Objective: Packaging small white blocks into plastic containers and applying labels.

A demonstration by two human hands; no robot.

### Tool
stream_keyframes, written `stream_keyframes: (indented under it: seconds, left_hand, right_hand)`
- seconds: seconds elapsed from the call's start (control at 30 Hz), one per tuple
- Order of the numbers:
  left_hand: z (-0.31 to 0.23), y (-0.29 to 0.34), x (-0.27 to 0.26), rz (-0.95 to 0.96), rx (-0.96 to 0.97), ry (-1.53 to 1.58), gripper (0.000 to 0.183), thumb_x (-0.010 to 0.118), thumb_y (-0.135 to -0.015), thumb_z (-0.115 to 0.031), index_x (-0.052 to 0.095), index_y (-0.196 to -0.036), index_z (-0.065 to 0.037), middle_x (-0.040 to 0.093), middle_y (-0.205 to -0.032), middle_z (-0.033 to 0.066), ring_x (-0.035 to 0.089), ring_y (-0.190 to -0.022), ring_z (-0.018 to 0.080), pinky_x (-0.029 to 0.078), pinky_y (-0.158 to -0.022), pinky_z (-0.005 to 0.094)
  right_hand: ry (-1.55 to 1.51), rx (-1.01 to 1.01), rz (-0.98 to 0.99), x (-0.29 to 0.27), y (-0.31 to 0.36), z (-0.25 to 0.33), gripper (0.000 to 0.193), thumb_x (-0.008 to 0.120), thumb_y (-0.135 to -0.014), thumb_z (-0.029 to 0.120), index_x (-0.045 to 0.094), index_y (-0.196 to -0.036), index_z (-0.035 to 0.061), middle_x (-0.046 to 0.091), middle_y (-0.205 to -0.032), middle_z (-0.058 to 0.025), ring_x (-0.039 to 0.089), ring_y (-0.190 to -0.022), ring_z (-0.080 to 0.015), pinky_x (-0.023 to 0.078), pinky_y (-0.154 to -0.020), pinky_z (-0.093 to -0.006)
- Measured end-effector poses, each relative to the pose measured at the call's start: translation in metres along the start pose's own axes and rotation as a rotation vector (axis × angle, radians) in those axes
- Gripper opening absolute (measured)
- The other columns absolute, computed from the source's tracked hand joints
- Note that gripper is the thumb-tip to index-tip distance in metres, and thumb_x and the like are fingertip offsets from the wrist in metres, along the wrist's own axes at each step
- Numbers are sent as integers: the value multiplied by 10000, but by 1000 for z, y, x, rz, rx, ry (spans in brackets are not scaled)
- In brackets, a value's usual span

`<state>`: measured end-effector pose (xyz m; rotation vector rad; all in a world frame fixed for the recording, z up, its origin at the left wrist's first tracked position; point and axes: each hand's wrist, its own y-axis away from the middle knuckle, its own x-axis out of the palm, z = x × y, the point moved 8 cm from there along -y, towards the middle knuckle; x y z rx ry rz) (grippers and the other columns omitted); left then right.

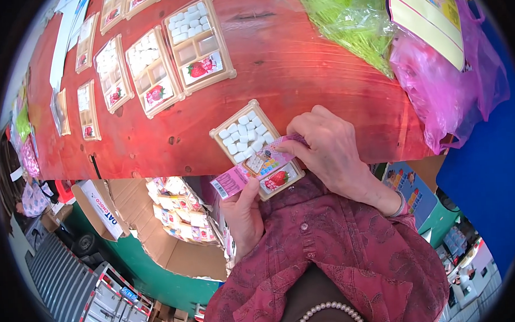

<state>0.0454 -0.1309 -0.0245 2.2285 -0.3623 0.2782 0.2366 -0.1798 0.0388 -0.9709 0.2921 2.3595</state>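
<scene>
A red worktop (300, 74) carries filled, compartmented trays (199, 44) toward eleven o'clock, apparently finished. The tray in hand (242, 136) sits at the near edge, its white pieces loaded and a strawberry card in place. The right hand (325, 150) and left hand (242, 215), fingers pinched on a pink packet (252, 169), lay it across the tray; this insert seems not yet seated.
</scene>
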Motion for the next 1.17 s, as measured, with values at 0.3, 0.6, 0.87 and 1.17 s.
stream_keyframes:
  seconds: [0.3,0.6,0.87,1.17]
  left_hand:
    - [-22,11,11,-30,224,-31,297,624,-774,36,561,-1063,58,625,-1009,150,605,-907,196,469,-836,332]
    - [-40,17,32,102,385,-143,314,643,-717,59,576,-1023,75,625,-979,150,604,-879,215,452,-845,333]
    - [-46,7,39,357,338,-410,225,670,-653,65,648,-877,52,642,-931,173,613,-869,241,461,-815,326]
    - [-68,16,92,852,732,-423,156,663,-707,-67,657,-830,28,651,-919,166,615,-884,334,484,-829,437]
  right_hand:
    - [63,-58,-317,-29,13,19,306,770,-613,183,581,-793,22,534,-815,-98,510,-751,-271,419,-632,-362]
    - [-728,296,131,7,24,-5,226,681,-748,25,602,-953,-27,616,-875,-64,576,-803,-142,464,-705,-270]
    - [-1151,187,311,9,24,-10,201,651,-800,68,615,-970,-33,654,-913,-70,577,-879,-116,466,-774,-272]
    - [-879,-321,84,-18,20,-9,169,668,-745,151,680,-876,45,666,-920,-85,583,-876,-261,465,-768,-326]
